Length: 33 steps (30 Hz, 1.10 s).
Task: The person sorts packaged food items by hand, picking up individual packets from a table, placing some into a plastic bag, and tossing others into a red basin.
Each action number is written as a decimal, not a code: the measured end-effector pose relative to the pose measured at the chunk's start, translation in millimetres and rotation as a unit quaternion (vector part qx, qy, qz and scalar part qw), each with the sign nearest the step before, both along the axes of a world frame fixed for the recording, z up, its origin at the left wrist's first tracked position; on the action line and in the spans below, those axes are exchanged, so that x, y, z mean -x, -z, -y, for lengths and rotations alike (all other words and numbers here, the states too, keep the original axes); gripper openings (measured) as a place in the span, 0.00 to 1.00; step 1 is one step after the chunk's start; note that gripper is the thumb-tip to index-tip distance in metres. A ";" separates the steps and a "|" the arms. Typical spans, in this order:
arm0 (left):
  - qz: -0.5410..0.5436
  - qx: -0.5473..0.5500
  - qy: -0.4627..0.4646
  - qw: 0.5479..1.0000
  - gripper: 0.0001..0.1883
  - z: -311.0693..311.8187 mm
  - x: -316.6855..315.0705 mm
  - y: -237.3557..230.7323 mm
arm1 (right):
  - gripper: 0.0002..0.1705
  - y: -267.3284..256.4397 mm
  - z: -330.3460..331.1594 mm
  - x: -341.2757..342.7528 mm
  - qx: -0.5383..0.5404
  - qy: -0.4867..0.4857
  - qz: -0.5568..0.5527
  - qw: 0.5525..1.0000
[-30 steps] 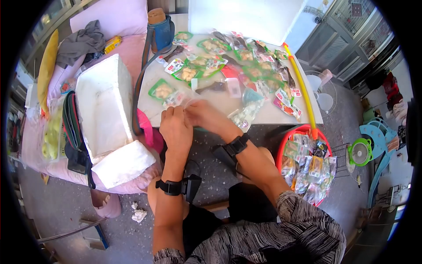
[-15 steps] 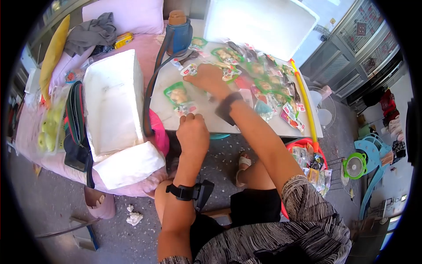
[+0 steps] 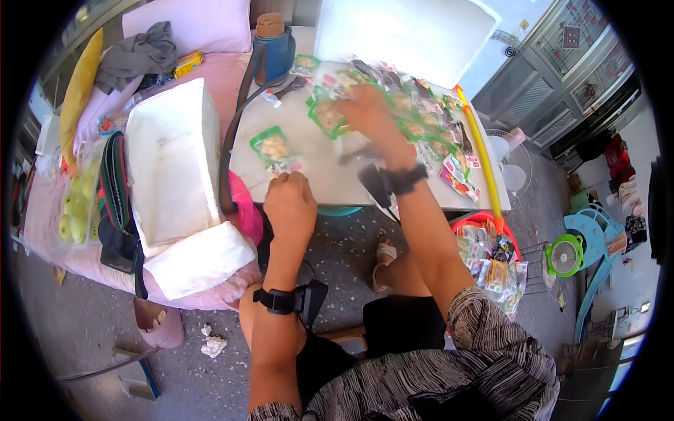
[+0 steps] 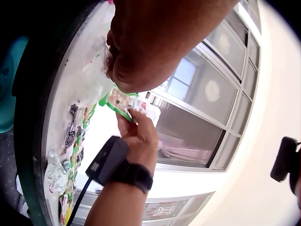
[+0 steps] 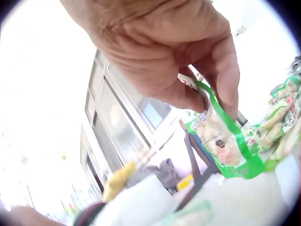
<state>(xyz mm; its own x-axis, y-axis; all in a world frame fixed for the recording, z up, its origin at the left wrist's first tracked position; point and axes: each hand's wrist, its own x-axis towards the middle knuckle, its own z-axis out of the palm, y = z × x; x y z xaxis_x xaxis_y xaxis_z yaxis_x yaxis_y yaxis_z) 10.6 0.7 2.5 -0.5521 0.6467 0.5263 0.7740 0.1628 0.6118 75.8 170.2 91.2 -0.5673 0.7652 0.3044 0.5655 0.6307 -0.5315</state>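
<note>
Blue flask point(image 3: 275, 59) stood beyond your left fingers point(image 3: 284, 184); grey cloth point(image 3: 140, 59) and yellow cushion point(image 3: 78, 98) lay farther left. Well right of those fingers stood a green fan point(image 3: 566, 254).

Head view high, forward-down over table point(image 3: 281, 121); wrist views close, aslant toward windows point(image 4: 214, 89), right hand point(image 5: 174, 52) and packet point(image 5: 221, 136) in both.

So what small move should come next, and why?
Probably carry the green-edged packet toward the left hand: the right hand pinches it above the table, while the left hand is apart from it, at the table's near edge.
</note>
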 end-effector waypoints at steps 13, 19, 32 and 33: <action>-0.033 -0.061 0.029 0.997 0.02 -11.9 -7.7 -1.4 | 0.16 53.8 61.7 -86.9 0.448 -0.032 -0.293 0.844; -0.107 -0.051 0.016 0.993 0.03 -14.5 -17.9 -2.3 | 0.14 112.2 81.5 -47.6 0.536 -0.128 -0.500 0.669; -0.054 -0.005 -0.016 0.998 0.02 -2.0 -9.2 2.7 | 0.10 75.0 76.6 -40.8 0.470 -0.069 -0.208 0.855; -0.053 -0.004 -0.014 0.999 0.03 -2.0 -9.2 3.8 | 0.09 81.2 73.4 -40.4 0.441 -0.075 -0.201 0.872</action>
